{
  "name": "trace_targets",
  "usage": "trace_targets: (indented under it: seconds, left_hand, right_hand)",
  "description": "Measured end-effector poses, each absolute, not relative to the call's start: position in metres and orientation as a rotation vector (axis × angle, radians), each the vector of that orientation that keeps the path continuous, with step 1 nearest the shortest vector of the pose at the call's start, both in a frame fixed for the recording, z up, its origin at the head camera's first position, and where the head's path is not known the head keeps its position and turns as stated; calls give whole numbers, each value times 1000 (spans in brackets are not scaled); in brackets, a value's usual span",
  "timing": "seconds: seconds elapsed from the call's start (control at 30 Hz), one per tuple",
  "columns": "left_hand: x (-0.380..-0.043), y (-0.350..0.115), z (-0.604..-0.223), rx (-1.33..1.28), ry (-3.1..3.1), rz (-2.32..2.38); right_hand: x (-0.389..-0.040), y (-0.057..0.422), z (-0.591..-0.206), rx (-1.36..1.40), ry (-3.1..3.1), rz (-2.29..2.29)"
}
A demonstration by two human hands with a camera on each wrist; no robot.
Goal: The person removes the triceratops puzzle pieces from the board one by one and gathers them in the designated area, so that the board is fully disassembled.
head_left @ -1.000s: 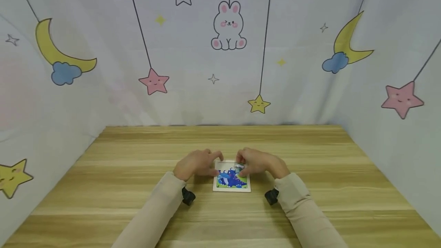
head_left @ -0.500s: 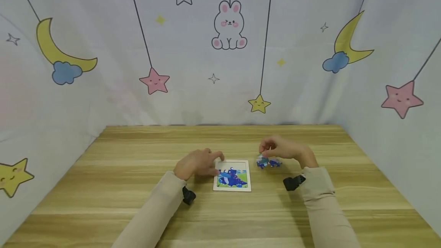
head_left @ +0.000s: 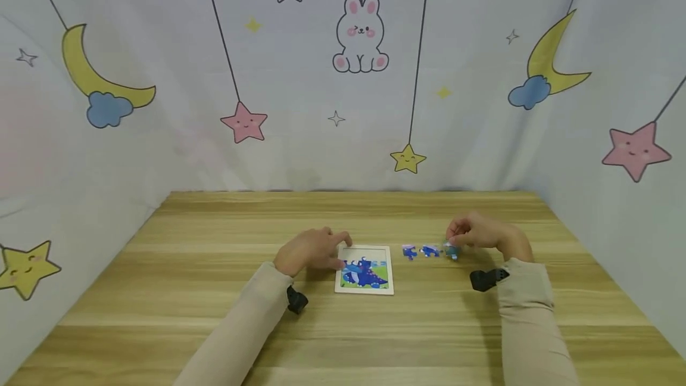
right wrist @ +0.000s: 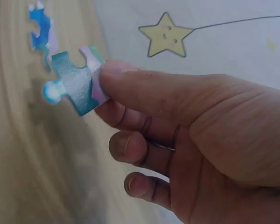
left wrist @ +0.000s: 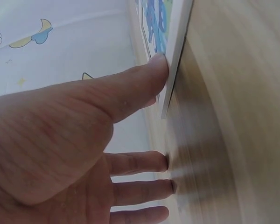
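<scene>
A puzzle tray (head_left: 364, 292) with a white rim lies on the table; blue dinosaur pieces fill its lower part and its upper strip is bare. My left hand (head_left: 312, 252) rests at its left side. In the left wrist view, the thumb (left wrist: 154, 74) presses on the white rim and the other visible fingers are straight, tips at the tabletop. My right hand (head_left: 485, 234), right of the tray, pinches a teal and lilac puzzle piece (right wrist: 79, 83) between thumb and index finger, close over the table.
Two loose blue puzzle pieces, one (head_left: 409, 251) nearer the tray and another (head_left: 430, 251) beside it, lie between tray and right hand. A printed cloth (head_left: 300, 165) hangs along the far edge of the wooden table (head_left: 375, 344).
My right hand has left the tray's upper right and moved right past the loose pieces, carrying the teal puzzle piece. The left hand stays at the tray. The head view has shifted slightly.
</scene>
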State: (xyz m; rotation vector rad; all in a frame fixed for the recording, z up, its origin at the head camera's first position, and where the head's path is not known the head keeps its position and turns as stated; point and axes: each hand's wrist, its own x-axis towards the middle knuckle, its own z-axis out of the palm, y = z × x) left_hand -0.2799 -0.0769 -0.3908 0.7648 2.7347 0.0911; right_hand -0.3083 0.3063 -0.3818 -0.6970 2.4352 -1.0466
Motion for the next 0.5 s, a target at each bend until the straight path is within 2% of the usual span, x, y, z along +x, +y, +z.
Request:
trace_targets:
  seconds: [0.5]
  left_hand:
    - [-279,-78,-390,744,2736,104]
  right_hand:
    - [-310,308,-394,-594,2523,-961]
